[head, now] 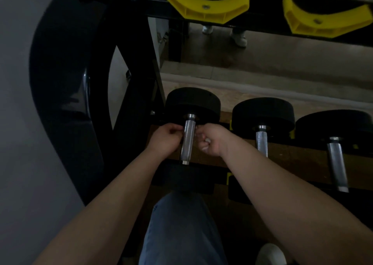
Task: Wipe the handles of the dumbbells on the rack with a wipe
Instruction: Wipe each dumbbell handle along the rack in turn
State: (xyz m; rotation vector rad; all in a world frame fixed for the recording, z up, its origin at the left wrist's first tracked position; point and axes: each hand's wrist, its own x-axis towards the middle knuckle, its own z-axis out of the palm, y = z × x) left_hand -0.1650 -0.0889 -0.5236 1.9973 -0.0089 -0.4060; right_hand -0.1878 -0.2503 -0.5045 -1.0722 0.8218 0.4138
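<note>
White scraps show between the curled fingers of the right hand [210, 141], fisted tight; I take them for the wipe [204, 148], bunched up so it can be pressed against metal. Dim light, so not certain.

Left hand [166, 137] sits at the opposite side of the same handle [188, 139], fingers curled in toward it. Cannot tell whether it grips the bar, pinches an end of the wipe, or only touches. Likely it is there to brace the bar or draw the wipe round it.

Both hands flank the upper part of the handle, just below the far head of the leftmost dumbbell [192, 103]. Lower part of the bar is bare and shiny.

Dumbbell lies across the lower shelf of the rack [139, 103], handle pointing at the person, which is why both hands can reach it from the front.

Two more handles to the right [261, 141] [337, 163], nothing on them. Yellow cradles [205, 4] on the shelf above.

Judgement: first handle in hand, the others remain.
</note>
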